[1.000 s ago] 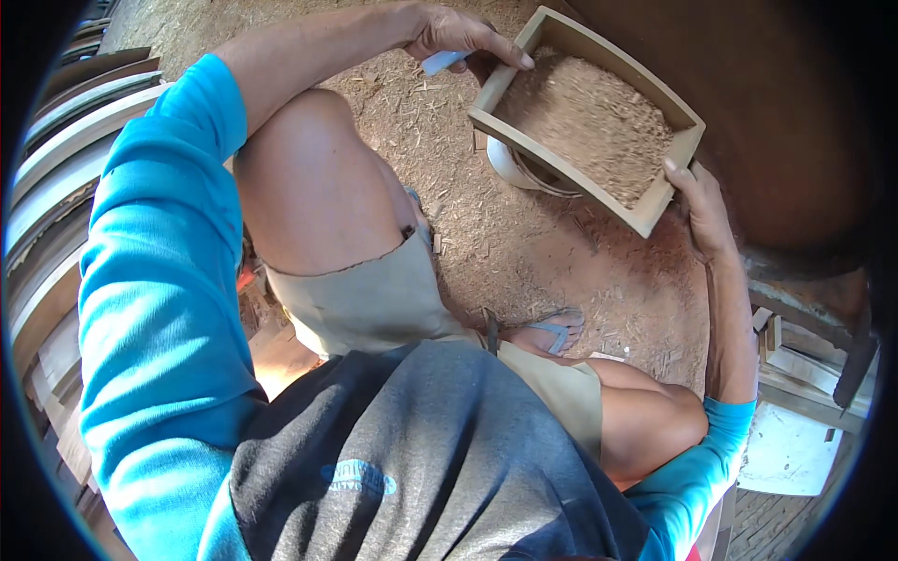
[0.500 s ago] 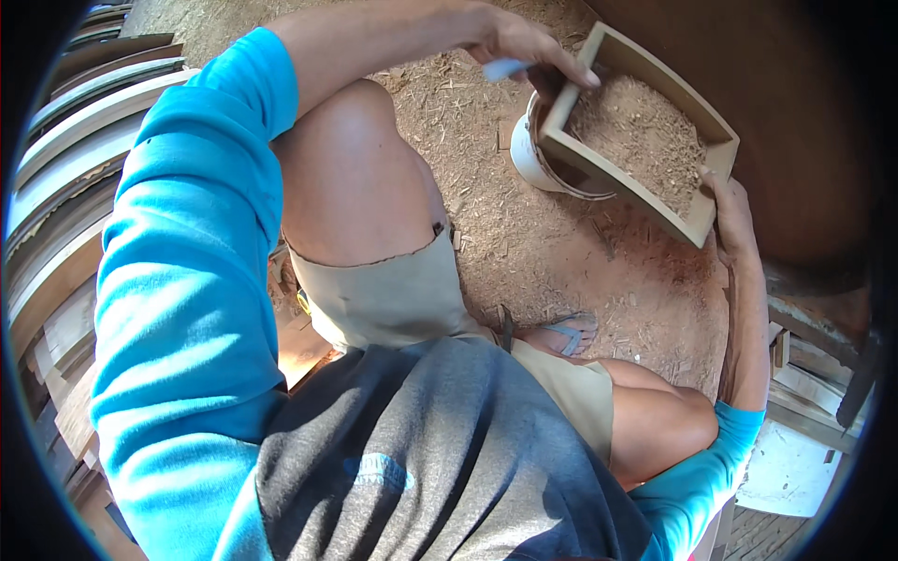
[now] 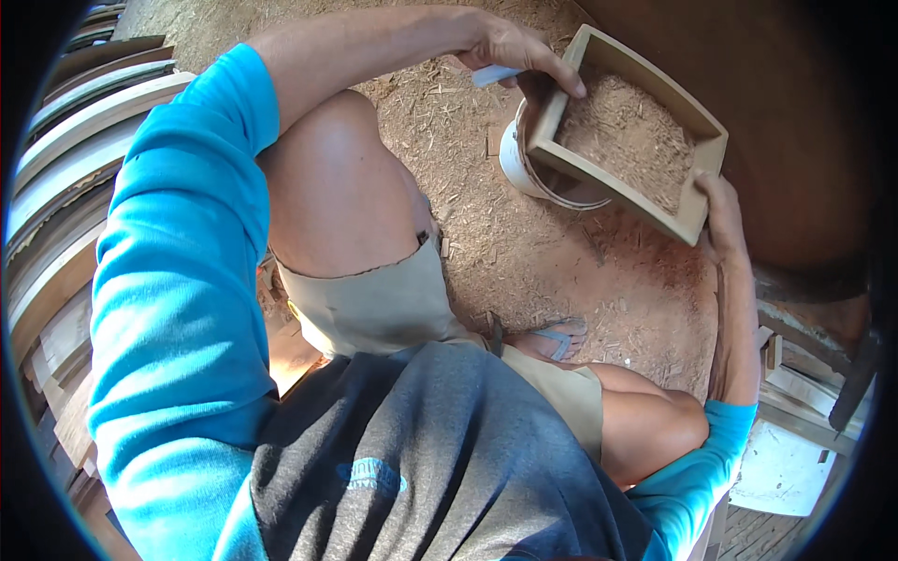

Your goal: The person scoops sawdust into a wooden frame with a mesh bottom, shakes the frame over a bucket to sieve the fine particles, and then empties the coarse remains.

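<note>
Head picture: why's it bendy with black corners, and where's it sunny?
In the head view, the fisheye lens curves the stacked boards and blackens the corners; also there, sunlight brightens the left sleeve, while shavings near the left hand look shaded.

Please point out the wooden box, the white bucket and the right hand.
Wooden box (image 3: pixel 613 185), head view: near side wall.
White bucket (image 3: pixel 516 166), head view: outer wall.
Right hand (image 3: pixel 724 213), head view: middle of the hand.

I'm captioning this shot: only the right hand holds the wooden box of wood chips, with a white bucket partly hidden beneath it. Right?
Not only the right hand: in the head view, the left hand also holds the wooden box of wood chips, by its left end, with a white bucket partly hidden beneath it.
</note>
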A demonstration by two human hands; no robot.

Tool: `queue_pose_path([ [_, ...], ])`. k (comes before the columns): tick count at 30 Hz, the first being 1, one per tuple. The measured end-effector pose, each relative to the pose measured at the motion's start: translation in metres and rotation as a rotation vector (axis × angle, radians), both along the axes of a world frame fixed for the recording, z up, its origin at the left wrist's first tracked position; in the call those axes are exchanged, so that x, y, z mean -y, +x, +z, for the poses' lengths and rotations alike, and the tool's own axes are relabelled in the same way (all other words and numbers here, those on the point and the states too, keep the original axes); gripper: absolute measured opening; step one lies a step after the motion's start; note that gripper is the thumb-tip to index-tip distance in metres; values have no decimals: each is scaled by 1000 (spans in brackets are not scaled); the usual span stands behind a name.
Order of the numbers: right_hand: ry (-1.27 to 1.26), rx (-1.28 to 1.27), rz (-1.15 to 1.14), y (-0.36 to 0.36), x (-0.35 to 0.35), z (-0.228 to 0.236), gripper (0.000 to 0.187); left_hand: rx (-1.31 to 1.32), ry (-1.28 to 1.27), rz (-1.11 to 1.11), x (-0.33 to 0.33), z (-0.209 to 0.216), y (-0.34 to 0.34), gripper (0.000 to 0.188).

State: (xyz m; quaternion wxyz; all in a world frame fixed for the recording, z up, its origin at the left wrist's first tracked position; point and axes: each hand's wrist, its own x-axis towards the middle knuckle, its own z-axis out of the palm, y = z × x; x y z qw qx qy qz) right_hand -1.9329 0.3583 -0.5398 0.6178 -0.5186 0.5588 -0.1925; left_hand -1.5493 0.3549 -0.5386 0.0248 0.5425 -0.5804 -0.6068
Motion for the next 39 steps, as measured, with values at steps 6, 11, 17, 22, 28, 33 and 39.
queue_pose_path([
  [6,30,5,15,3,-6,-2,59,54,70,-69,5,0,7,80],
  [11,-158,-155,221,28,-19,14,67,23,66,-4,6,-4,35,90],
  [17,-10,43,43,13,-10,-1,67,29,-56,82,-3,-8,15,80],
  [22,93,26,7,-6,-6,-11,56,49,-75,-63,2,8,9,84],
  [28,-86,-154,162,21,-22,2,46,-17,-10,-25,-5,-9,35,92],
  [33,-20,-100,58,9,-7,-7,49,0,33,-49,-2,3,13,95],
  [39,125,52,122,19,-23,-7,50,4,3,94,-6,-4,27,97],
])
